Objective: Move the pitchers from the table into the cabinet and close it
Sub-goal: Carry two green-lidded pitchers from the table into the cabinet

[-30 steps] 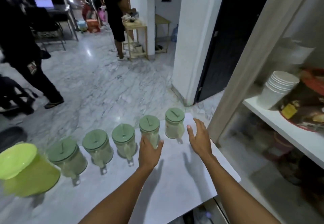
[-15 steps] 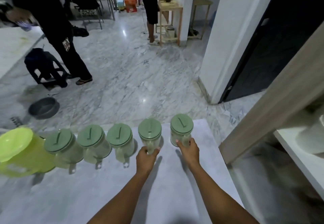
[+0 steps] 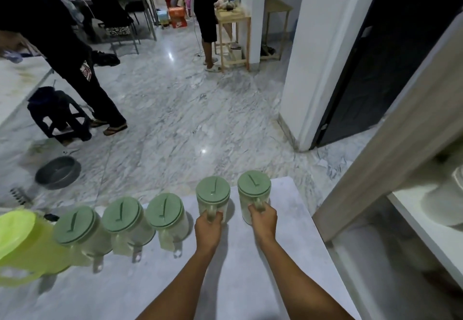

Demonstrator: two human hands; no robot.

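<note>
Several clear pitchers with green lids stand in a row along the far edge of the grey table (image 3: 250,282). My left hand (image 3: 208,228) is shut on the handle of the second pitcher from the right (image 3: 213,194). My right hand (image 3: 263,220) is shut on the handle of the rightmost pitcher (image 3: 253,189). Three more pitchers (image 3: 166,215) (image 3: 122,222) (image 3: 76,232) stand to the left, handles toward me. The cabinet (image 3: 390,154) stands open on the right, with its white shelf (image 3: 431,229) showing.
A lime-green pitcher (image 3: 22,244) sits at the table's left end. A white stack (image 3: 443,202) rests on the cabinet shelf. Beyond the table, a grey basin (image 3: 58,172) lies on the marble floor, and a person (image 3: 62,44) stands beside a dark stool (image 3: 59,114).
My right hand reached from the bare table to the rightmost pitcher and closed on its handle. My left hand settled its grip on the neighbouring pitcher's handle. The view swung left, away from the cabinet.
</note>
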